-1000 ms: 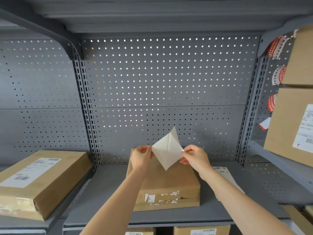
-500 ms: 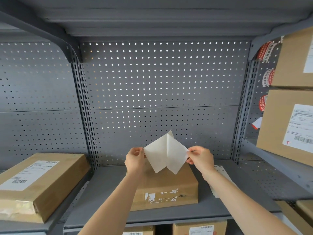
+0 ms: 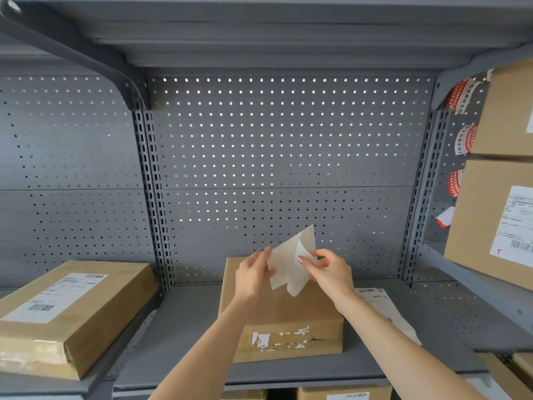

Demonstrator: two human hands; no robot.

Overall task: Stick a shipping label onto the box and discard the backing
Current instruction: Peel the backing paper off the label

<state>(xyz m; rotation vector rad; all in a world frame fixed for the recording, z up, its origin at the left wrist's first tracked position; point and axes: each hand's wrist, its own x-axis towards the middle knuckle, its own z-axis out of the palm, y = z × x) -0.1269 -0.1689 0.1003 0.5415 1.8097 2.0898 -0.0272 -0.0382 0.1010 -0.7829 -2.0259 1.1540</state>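
Just under both hands, the bare box (image 3: 281, 310). Left hand (image 3: 253, 274) and right hand (image 3: 328, 269) pinched the label sheet (image 3: 288, 264), peeling. Could have curled and stuck to itself, judging from the loose flap.

A grey perforated back panel (image 3: 288, 140) is dotted with holes; the brown box (image 3: 284, 316) is marked by torn white scraps; the label sheet (image 3: 288, 267) is off-white.
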